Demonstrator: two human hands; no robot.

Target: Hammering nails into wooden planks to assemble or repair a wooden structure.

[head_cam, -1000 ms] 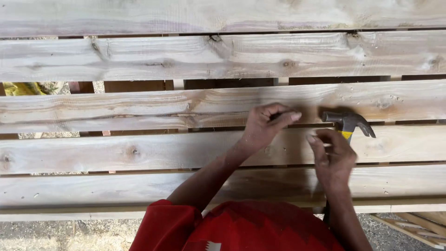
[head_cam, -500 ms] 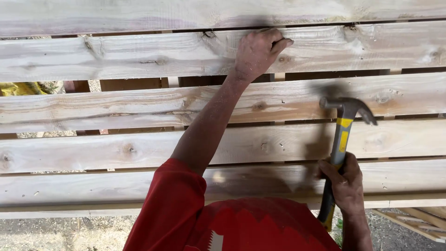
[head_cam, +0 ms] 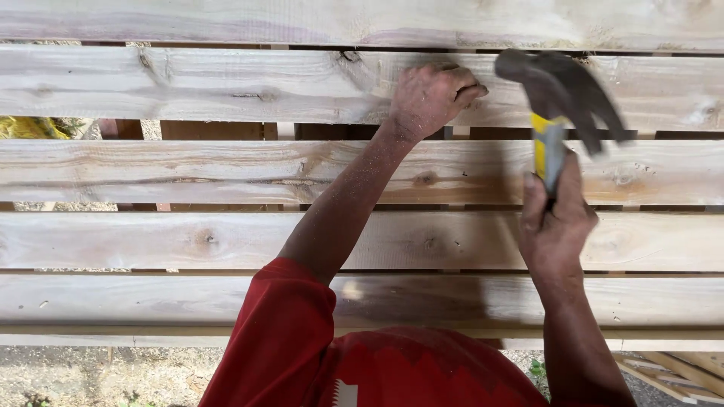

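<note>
A run of rough, pale wooden planks (head_cam: 188, 169) fills the view, laid as horizontal slats with narrow gaps between them, knots and grain showing, darker supports visible through the gaps; gravel ground (head_cam: 90, 377) shows along the bottom edge, with loose wood strips (head_cam: 671, 369) at the lower right and something yellow (head_cam: 26, 126) behind the slats at the far left; my red sleeve (head_cam: 286, 339) and shirt occupy the lower centre, the left forearm rising from it dusted with sawdust; my left hand (head_cam: 431, 96) lies on the second plank from the top, fingers curled and pinched together against the wood near its lower edge, a posture that reads as steadying something small on the board, though whether a nail sits between the fingertips cannot be told; my right hand (head_cam: 556, 226) is closed round the handle of a claw hammer (head_cam: 562, 90), gripping it low so the head has room to swing; the hammer has a yellow handle and a dark steel head, blurred by motion, raised just to the right of my left hand and level with the same plank; the head stands near the left fingers but apart from them, and not touching the wood.
</note>
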